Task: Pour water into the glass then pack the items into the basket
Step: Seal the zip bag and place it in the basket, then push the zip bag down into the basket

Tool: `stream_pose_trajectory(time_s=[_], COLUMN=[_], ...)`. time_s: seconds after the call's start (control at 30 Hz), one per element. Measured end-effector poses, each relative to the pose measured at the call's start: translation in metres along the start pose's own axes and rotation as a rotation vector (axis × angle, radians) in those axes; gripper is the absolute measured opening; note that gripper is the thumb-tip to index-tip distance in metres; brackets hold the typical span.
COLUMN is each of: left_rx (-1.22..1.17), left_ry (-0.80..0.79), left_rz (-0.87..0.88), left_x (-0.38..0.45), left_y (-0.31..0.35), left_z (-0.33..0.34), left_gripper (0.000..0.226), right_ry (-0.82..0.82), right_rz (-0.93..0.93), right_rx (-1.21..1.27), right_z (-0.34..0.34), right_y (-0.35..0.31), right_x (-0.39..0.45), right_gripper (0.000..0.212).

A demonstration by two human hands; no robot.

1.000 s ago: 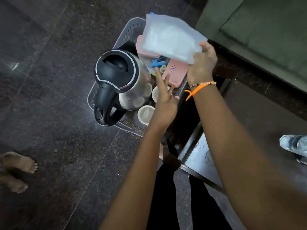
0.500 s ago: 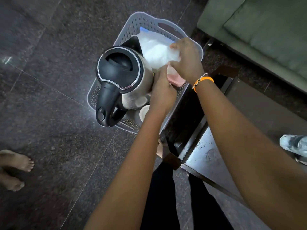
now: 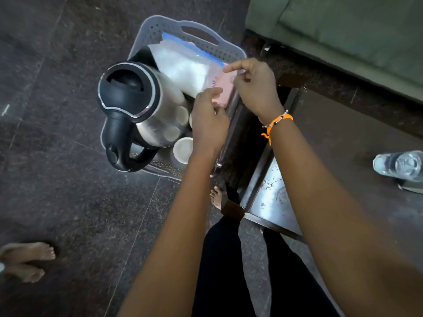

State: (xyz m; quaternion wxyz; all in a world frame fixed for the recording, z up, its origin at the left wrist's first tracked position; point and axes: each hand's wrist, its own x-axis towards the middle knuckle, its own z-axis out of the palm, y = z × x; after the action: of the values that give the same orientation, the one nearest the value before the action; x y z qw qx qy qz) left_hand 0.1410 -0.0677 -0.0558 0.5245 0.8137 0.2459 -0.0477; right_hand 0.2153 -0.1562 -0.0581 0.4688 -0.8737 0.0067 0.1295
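Both arms reach fwd from the bottom edge, forearms bare, running toward approx 12 o'clock. Left hand (image 3: 209, 121) sits palm down, fingers curled loosely, tips pointing to 1 o'clock; no firm grip visible. Right hand (image 3: 254, 88) is just beside it at 2 o'clock, slightly higher, wrist bent left, index finger stretched toward 9 o'clock, other fingers half curled, thumb tucked under. Can't tell if it pinches anything. Right wrist carries an orange thread band (image 3: 275, 123) w/ a thin beaded one.
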Motion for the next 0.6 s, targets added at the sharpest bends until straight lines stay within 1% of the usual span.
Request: stream_pose_trajectory(time_s=[0.07, 0.17, 0.37, 0.6], left_rx=[-0.058, -0.105, -0.031, 0.081], left_ry=[-0.035, -0.099, -0.258, -0.413], left_rz=[-0.025, -0.058, -0.072, -0.06], left_x=[-0.017, -0.046, -0.12, -0.188], left_y=[0.005, 0.006, 0.015, 0.026], left_z=[0.014, 0.039, 0.108, 0.206], left_gripper=[0.031, 0.027, 0.024, 0.024], right_ry=[0.009, 0.014, 0.122, 0.215], right_rz=[0.065, 0.126, 0.348, 0.483], right_rx=[0.082, 0.177, 0.259, 0.318], right_z=[-0.017, -0.043, -0.111, -0.195], right_y=[0.013, 0.036, 0.104, 0.192], right_x=[-0.021, -0.058, -0.141, -0.215], right_gripper=[0.033, 0.024, 0.021, 0.02])
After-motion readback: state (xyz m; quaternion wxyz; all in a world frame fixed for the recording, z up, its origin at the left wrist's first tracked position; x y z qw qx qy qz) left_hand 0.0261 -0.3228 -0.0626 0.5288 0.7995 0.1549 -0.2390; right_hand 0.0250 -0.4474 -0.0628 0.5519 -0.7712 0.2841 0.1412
